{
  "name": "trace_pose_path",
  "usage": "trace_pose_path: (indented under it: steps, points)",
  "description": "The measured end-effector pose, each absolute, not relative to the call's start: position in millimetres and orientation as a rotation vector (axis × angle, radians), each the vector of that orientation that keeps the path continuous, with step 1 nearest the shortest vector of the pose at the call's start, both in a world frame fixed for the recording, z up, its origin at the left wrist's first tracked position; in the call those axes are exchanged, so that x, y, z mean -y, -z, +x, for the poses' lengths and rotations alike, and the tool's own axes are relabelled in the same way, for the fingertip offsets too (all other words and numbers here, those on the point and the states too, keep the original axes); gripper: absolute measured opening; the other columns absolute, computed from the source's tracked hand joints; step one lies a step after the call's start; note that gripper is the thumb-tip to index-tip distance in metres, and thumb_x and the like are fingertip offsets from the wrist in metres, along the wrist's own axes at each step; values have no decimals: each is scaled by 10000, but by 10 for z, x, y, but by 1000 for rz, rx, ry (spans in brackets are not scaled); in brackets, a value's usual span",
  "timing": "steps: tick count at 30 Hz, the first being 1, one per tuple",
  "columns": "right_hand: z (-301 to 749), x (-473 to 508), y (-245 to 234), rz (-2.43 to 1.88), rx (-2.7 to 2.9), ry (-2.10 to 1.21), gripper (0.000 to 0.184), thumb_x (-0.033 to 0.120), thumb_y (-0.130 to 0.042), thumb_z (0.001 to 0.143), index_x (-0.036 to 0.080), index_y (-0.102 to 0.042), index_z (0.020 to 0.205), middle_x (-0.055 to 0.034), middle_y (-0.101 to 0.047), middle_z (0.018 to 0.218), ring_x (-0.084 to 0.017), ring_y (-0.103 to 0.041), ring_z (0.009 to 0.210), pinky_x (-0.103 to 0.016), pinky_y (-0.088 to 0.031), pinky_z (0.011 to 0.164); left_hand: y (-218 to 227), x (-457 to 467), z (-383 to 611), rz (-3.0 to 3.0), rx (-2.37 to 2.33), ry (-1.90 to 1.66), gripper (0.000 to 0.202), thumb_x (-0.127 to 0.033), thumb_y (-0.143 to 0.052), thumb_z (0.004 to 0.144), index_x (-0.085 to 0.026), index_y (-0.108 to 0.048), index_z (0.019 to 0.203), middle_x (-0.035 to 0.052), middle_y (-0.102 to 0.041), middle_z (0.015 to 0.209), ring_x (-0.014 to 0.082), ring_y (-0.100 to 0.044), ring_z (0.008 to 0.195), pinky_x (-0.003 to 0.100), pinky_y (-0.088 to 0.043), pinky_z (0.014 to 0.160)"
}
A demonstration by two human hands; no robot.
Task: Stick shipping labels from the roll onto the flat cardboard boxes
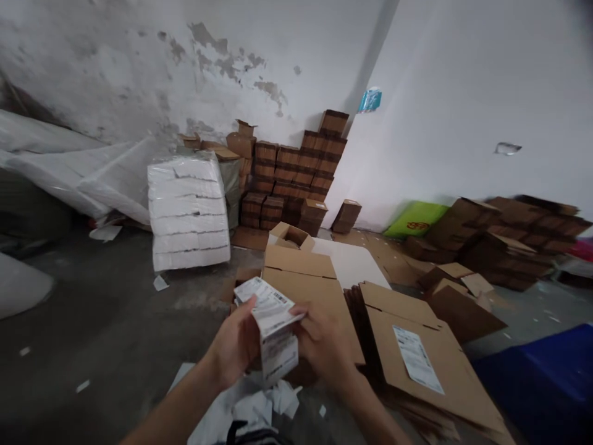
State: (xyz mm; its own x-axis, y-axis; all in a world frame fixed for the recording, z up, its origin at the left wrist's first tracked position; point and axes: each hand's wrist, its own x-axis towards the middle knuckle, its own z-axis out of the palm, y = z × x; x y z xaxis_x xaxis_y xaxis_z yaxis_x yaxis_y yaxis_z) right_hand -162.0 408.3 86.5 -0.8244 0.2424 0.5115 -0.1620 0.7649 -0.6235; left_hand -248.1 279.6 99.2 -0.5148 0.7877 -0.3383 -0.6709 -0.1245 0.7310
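My left hand (236,343) and my right hand (324,343) both grip a strip of white shipping labels (271,324) held up in front of me, fingers curled on its edges. The strip folds over and hangs down between the hands. Just beyond it lies a flattened cardboard box (303,281). To the right, another flat box (417,352) carries a stuck-on label (417,358).
Stacked brown cartons (296,176) fill the far corner beside a wrapped white bale (188,210). More flattened boxes (500,241) pile at the right wall, with a green bag (414,219). A blue bin (546,383) sits at the near right. Torn paper scraps (250,405) litter the floor.
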Motion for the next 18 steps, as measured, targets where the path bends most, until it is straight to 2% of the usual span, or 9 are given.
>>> trace_pose_path:
  steps: [2,4,8,10,12,13,15,17,18]
  points:
    - [-1543,-4097,-875,103,2429,-853,174,98,-495,834,214,-598,912,-36,-646,915,-175,-577,882,-309,-445,778,-942,-2816,-2576,-45,-1007,-1927,353,-252,-373,909,-32,-625,1022,155,-720,826,256,-693,732,362,-546,701]
    - [-1464,-4194,-999,192,2424,-871,134,134,-499,855,218,-596,817,-36,-606,886,-178,-545,895,-314,-424,790,-855,-2797,-2725,-149,-1039,-2083,296,-174,-376,909,-18,-601,1022,148,-721,815,247,-696,833,330,-544,741]
    - [-1478,-4655,-1263,-12,2026,-1134,118,303,-467,898,221,-507,823,-16,-532,803,-156,-529,779,-282,-426,708,-693,-2614,-3036,-187,-1142,-2278,216,-147,-399,914,-112,-599,988,35,-734,796,172,-661,974,226,-512,829]
    - [-1615,-4876,-1187,-238,2028,-1084,171,378,-448,885,216,-476,839,-2,-505,744,-148,-502,668,-279,-430,635,-653,-2542,-3100,-153,-1190,-2257,186,-172,-456,895,-121,-613,983,26,-739,824,185,-665,957,238,-519,817]
    - [-1766,-4988,-962,-422,2254,-928,205,398,-519,817,195,-512,846,-20,-540,746,-176,-519,682,-333,-452,665,-635,-2533,-3072,-81,-1248,-2162,199,-201,-505,878,-101,-623,1004,63,-739,839,219,-684,880,289,-537,775]
    - [-1814,-5007,-823,-476,2375,-839,237,390,-571,771,182,-550,882,-50,-581,805,-212,-544,755,-388,-459,724,-630,-2548,-3030,-47,-1264,-2105,216,-217,-539,864,-88,-628,1013,87,-737,834,237,-690,841,314,-541,753]
    - [-1805,-5022,-559,-528,2517,-648,399,382,-651,700,189,-598,1046,-122,-603,1080,-315,-530,1014,-523,-404,872,-621,-2595,-2918,36,-1364,-1981,253,-270,-630,815,-75,-654,975,108,-728,771,259,-692,765,331,-535,708]
    - [-1659,-5073,-368,-627,2590,-469,565,439,-675,682,239,-565,1200,-139,-484,1334,-390,-396,1233,-612,-313,957,-613,-2631,-2813,207,-1531,-1870,308,-340,-696,759,-77,-686,918,111,-720,736,277,-683,750,330,-521,689]
    - [-1558,-5120,-307,-729,2613,-404,603,478,-668,684,237,-556,1225,-149,-454,1371,-405,-362,1271,-628,-298,969,-611,-2640,-2772,311,-1607,-1824,325,-370,-700,750,-84,-698,905,112,-720,742,283,-678,764,327,-515,690]
